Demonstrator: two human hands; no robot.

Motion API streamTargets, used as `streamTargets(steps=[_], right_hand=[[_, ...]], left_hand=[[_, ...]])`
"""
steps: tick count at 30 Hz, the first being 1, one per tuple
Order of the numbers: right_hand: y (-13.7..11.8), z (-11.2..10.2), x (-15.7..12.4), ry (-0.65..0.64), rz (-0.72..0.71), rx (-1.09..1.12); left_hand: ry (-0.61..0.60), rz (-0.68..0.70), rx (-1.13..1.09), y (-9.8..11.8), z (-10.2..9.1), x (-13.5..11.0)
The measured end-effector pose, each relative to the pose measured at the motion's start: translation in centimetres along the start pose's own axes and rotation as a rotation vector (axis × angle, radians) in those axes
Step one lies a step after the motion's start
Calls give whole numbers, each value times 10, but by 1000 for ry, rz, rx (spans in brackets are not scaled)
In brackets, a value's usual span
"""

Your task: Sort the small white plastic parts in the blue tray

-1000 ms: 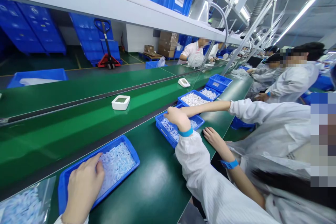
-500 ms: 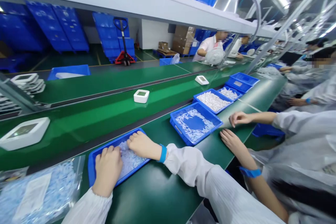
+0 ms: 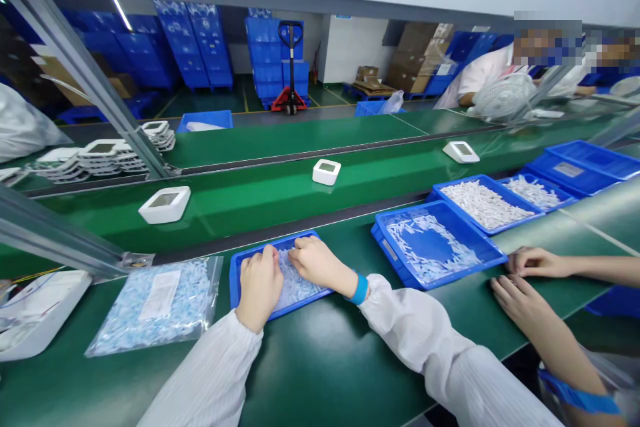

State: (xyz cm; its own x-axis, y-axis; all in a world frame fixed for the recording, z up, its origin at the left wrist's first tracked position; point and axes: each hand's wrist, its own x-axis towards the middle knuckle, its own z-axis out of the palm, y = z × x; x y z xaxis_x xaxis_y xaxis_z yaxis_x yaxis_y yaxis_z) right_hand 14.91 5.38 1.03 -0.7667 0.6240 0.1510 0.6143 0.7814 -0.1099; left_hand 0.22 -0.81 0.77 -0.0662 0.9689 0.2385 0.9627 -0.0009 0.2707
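Note:
A shallow blue tray [image 3: 235, 290] of small, pale bluish-white pieces [image 3: 295, 290] rests on the green bench in front of me. My left hand [image 3: 261, 283] is over the tray's left part, fingers curled and fingertips pinched together. Over its far right part is my right hand [image 3: 320, 261], also pinched, its fingertips close to the left ones. Whatever the fingertips hold is too small or hidden to make out. Left of the tray lies a clear plastic bag [image 3: 195, 303] full of pale blue pieces, with a white label on top.
A co-worker's hands [image 3: 525, 280] rest at right, beside another blue tray [image 3: 390, 250] of white strips. More blue trays stand beyond it. White devices with small screens [image 3: 167, 205] sit on the green conveyor [image 3: 260, 190]. A metal post [image 3: 100, 80] rises at left, under an overhead shelf.
My view has swung left, so the bench and trays appear farther right. Both hands stay over the tray, with the left fingertips now pinched and raised near the right ones.

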Motion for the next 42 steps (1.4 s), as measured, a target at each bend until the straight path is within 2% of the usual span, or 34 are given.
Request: streamTargets(steps=[7,10,12,15,18,22,26,32,35,39,42], right_hand=[[2,1,0,-52,39,24],[4,2,-1,-4,58,100],[3,1,-2,102,80,204],[-1,1,-2,250,153,485],[-6,1,-1,291,240,749],[-6,2,3,324,313,910],[0,1,4,323,289,1011],[2,4,3,316,219,937],[2,8,4,277,223,1064],[1,15,5,225,308,1289],[2,16,5,225,329,1329]], left_hand=[[-2,34,-34,-5,4,1],[-25,38,-58,-7,4,1],[-49,23,-83,-7,3,0],[-43,5,-96,-5,1,0],[0,26,-94,-4,0,0],[43,92,-174,-5,2,2],[63,141,-262,-7,7,2],[100,170,-301,-8,10,1],[108,165,-292,-8,11,1],[122,164,-299,-7,12,1],[159,142,-324,-6,11,1]])
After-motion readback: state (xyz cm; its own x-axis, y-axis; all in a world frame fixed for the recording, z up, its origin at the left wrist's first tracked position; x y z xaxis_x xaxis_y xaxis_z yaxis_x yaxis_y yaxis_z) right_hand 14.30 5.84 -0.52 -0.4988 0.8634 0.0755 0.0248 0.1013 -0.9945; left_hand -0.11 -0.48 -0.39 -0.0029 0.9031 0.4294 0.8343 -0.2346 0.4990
